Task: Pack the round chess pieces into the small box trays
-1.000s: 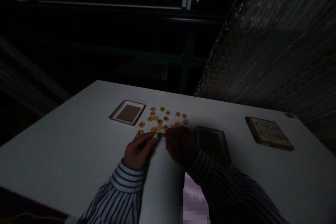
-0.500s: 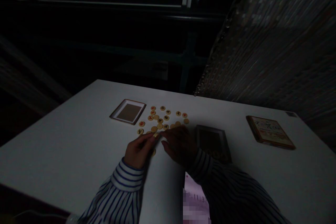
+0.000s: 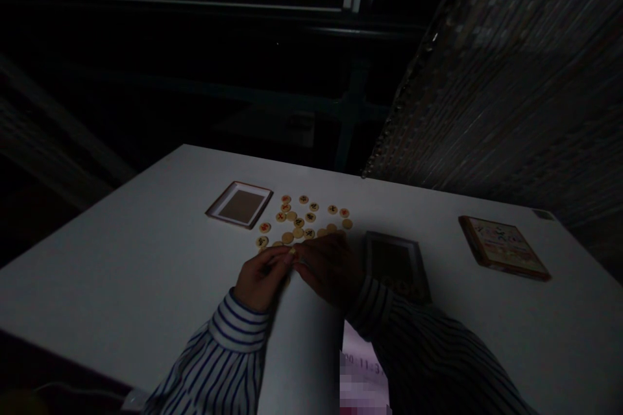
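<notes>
My left hand (image 3: 259, 277) pinches a small round wooden Chinese chess piece (image 3: 293, 251) between thumb and fingers, just above the table. Meeting it from the other side, my right hand (image 3: 331, 267) has its fingertips closed at the same piece; shadow hides most of them. Beyond both hands lie several loose Chinese chess pieces (image 3: 298, 233), some showing red or black characters and others blank side up. A few are partly covered by my fingers.
On the white table (image 3: 136, 240), a shallow open box part (image 3: 213, 213) lies left of the pieces. A darker open tray (image 3: 419, 258), with pieces in it, is by my right wrist. Farther right lies a printed box (image 3: 511, 249). A lit screen (image 3: 363, 353) shows below my right sleeve.
My right fingertips have come in to meet the piece in my left fingers. The view has shifted slightly; the loose pieces look unchanged.
</notes>
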`<act>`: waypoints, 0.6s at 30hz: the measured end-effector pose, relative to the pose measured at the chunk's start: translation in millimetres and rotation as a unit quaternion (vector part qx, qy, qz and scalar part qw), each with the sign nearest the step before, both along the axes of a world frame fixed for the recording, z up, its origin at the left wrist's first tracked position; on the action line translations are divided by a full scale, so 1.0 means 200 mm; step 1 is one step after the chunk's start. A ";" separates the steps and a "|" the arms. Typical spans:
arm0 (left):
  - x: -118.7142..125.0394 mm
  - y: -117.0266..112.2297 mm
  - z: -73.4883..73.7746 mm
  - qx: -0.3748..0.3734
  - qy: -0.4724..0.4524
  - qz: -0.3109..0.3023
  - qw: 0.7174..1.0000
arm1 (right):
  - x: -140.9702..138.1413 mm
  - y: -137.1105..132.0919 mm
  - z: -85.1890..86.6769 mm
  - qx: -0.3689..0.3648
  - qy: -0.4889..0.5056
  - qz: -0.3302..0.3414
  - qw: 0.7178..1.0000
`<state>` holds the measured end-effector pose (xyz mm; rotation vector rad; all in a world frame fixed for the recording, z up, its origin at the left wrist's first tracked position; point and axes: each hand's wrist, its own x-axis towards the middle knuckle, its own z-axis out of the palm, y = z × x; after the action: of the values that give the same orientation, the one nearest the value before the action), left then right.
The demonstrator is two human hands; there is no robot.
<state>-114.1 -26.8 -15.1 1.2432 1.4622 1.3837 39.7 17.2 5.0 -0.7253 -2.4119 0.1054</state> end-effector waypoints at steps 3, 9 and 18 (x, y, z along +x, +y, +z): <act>0.00 0.00 -0.01 0.002 0.011 -0.013 1.000 | 0.00 0.00 0.00 -0.007 -0.001 0.002 1.000; 0.00 0.00 0.00 0.027 0.094 0.062 0.993 | -0.01 0.00 -0.02 0.001 0.019 -0.014 1.000; -0.09 0.02 -0.06 0.021 0.167 0.227 0.959 | -0.01 0.01 -0.06 -0.004 -0.010 -0.037 0.999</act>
<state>-131.3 -21.9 -26.2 1.2615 2.0616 1.5529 37.2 18.8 -6.3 -0.8212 -2.4019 0.0779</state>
